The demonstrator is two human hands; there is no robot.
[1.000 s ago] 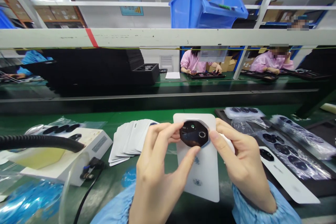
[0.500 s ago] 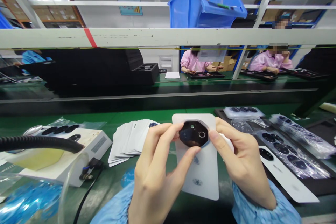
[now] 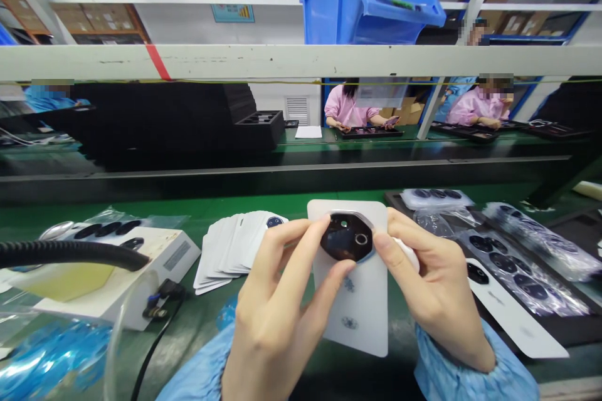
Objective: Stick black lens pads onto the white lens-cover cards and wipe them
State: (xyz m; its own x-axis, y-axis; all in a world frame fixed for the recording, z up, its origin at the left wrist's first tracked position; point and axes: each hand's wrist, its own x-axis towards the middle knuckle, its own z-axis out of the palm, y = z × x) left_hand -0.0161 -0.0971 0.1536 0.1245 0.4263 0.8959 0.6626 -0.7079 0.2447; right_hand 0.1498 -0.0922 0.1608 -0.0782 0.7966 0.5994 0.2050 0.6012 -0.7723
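A white card [image 3: 357,301] carries a black octagonal lens cover [image 3: 347,238] near its top. My left hand [image 3: 277,319] pinches the lens cover between forefinger above and thumb below. My right hand [image 3: 435,288] grips the card's right edge, with a fingertip against the cover's right side. Both hands hold the piece above the green bench [image 3: 282,203].
A fanned stack of white cards [image 3: 232,250] lies left of my hands. A white box [image 3: 117,269] and a black hose [image 3: 70,255] sit at far left. Bagged lens covers [image 3: 508,257] on a black tray lie at right. Other people work across the conveyor.
My left forefinger has stretched up along the cover's top-left edge. The card has shifted slightly up and left.
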